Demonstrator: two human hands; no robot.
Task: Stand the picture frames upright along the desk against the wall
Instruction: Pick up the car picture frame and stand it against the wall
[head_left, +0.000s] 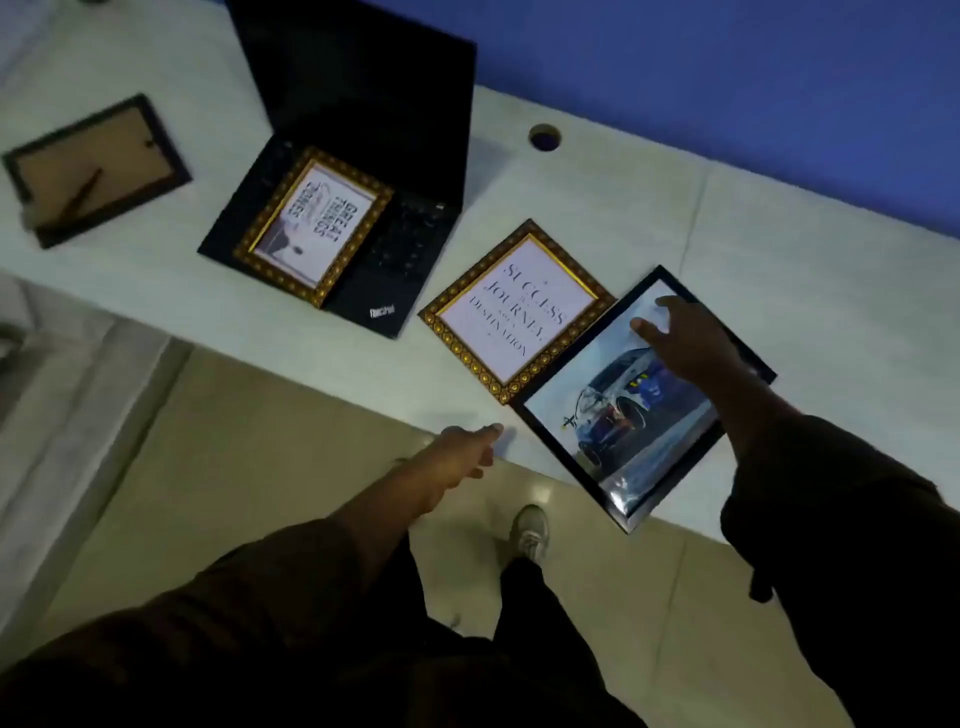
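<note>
Four frames lie flat on the pale worktop (156, 280). The black car frame (613, 415) overhangs the near edge, its long axis slanting toward the blue wall (727, 78). The right hand (691, 338) rests spread on its glass, grip open, clasping nothing. The left hand (462, 452) hovers open at the near edge. Beside the car frame lies the gold "Success" frame (519, 312); another gold frame (314, 226) sits on the laptop (410, 244); a face-down frame (93, 166) lies far left. Bare worktop runs along the wall.
</note>
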